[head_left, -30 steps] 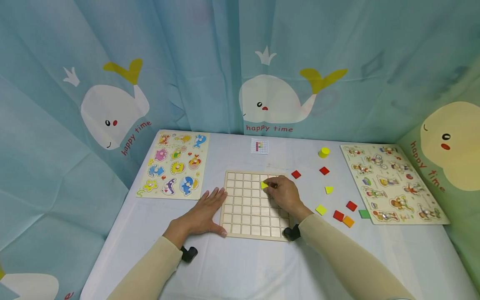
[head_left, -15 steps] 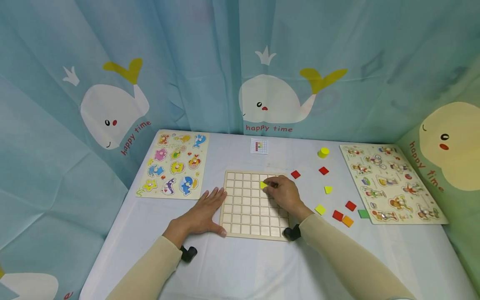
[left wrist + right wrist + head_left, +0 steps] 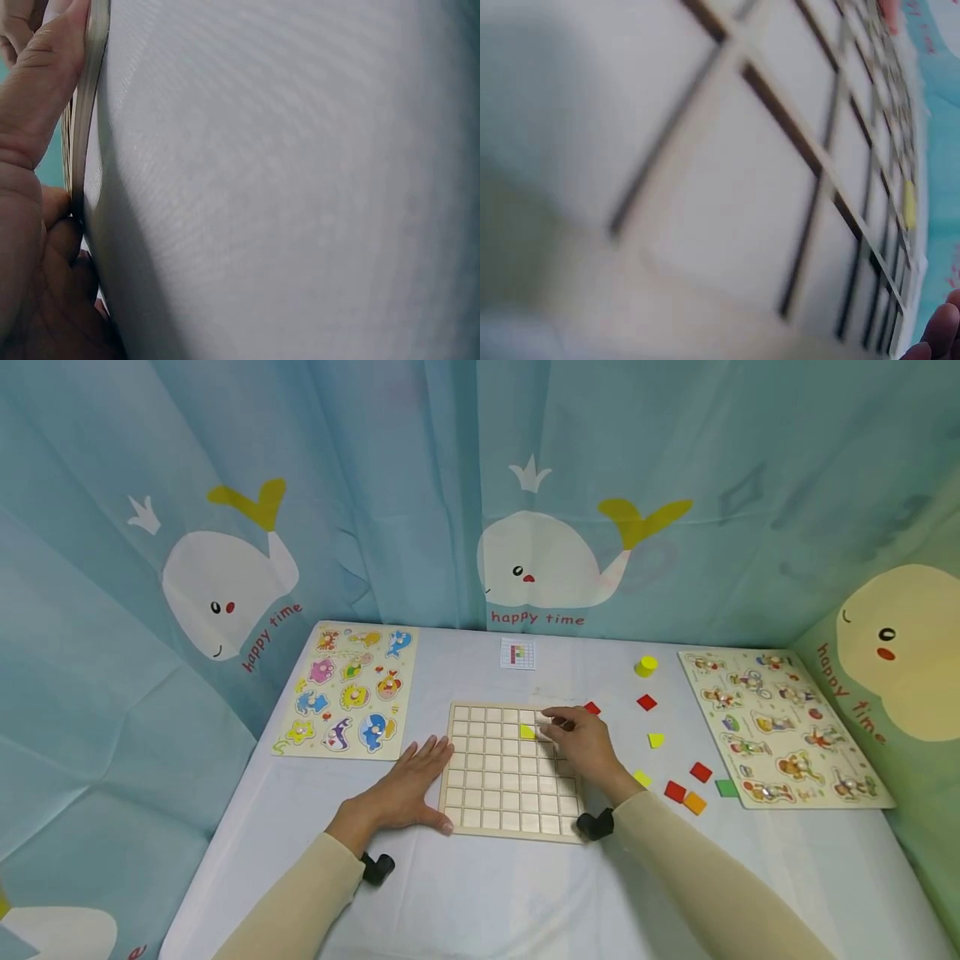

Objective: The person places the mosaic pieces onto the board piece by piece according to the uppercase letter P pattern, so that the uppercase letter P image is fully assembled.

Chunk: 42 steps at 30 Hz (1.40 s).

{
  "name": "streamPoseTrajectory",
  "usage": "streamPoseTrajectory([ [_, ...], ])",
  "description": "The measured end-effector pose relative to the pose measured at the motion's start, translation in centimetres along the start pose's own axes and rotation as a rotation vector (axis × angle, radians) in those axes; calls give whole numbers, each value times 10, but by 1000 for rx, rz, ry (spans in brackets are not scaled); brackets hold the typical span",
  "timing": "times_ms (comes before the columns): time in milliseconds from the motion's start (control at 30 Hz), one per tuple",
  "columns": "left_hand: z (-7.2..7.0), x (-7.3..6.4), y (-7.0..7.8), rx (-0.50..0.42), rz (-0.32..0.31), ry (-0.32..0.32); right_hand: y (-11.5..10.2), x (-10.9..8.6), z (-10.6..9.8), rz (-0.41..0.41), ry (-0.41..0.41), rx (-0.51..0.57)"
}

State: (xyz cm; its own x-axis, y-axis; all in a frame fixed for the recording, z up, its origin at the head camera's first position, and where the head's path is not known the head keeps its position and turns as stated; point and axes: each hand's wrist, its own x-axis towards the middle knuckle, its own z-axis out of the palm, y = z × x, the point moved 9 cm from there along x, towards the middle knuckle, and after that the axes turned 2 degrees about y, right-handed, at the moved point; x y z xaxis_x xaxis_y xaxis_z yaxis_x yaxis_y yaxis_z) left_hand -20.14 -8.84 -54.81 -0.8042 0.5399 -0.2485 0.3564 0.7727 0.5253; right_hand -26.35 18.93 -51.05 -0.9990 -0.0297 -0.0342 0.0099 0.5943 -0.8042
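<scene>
A wooden grid board (image 3: 491, 837) lies in the middle of the table, divided into small square cells. One yellow tile (image 3: 528, 732) sits in a cell of its upper right part; the right wrist view also shows this yellow tile (image 3: 910, 204). My left hand (image 3: 408, 789) rests flat at the board's left edge, fingers spread and thumb near the lower corner. In the left wrist view the thumb (image 3: 45, 82) touches the board's side. Just right of the yellow tile, my right hand (image 3: 588, 747) hovers over the board, thumb and fingers apart, holding nothing.
A small printed grid card (image 3: 518, 653) lies behind the board. Right of it are a yellow cylinder (image 3: 646, 667), red tiles (image 3: 701, 772), an orange tile (image 3: 695, 802) and a green tile (image 3: 727, 787). Picture puzzle boards lie left (image 3: 348, 693) and right (image 3: 780, 727).
My right hand has let go of the yellow tile and drawn back to the right. The tile stays in its cell. My left hand has not moved.
</scene>
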Motion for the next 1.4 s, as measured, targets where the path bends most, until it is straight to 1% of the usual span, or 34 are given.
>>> streamPoseTrajectory([
  [67, 1, 0, 0, 2, -2, -2, 2, -2, -12, 9, 27, -4],
  [167, 3, 1, -1, 9, -10, -5, 7, -7, -32, 21, 80, -40],
  [300, 5, 0, -1, 10, -18, -2, 17, -19, -60, 58, 140, -81],
  [500, 4, -1, 0, 0, -14, 9, 42, -47, -98, 121, 162, -97],
  [667, 4, -1, 1, -2, -10, 7, 66, -74, -120, 139, 173, -111],
  [933, 4, 1, 3, -8, -1, 5, 103, -116, -143, 207, 208, -140],
  [1033, 3, 0, 3, -9, -4, 6, 117, -129, -150, 261, 226, -180],
  [1100, 3, 0, 4, -4, -5, 7, 126, -136, -152, 315, 238, -202],
  [1167, 2, 0, 4, -1, -5, 9, 134, -141, -154, 367, 247, -219],
  [1233, 2, -1, 3, -2, -5, 10, 140, -144, -154, 394, 251, -232],
  [1300, 1, -1, 3, -1, -9, 8, 145, -147, -153, 401, 249, -234],
  [1400, 0, -1, 2, -4, -11, 9, 147, -146, -150, 382, 229, -265],
])
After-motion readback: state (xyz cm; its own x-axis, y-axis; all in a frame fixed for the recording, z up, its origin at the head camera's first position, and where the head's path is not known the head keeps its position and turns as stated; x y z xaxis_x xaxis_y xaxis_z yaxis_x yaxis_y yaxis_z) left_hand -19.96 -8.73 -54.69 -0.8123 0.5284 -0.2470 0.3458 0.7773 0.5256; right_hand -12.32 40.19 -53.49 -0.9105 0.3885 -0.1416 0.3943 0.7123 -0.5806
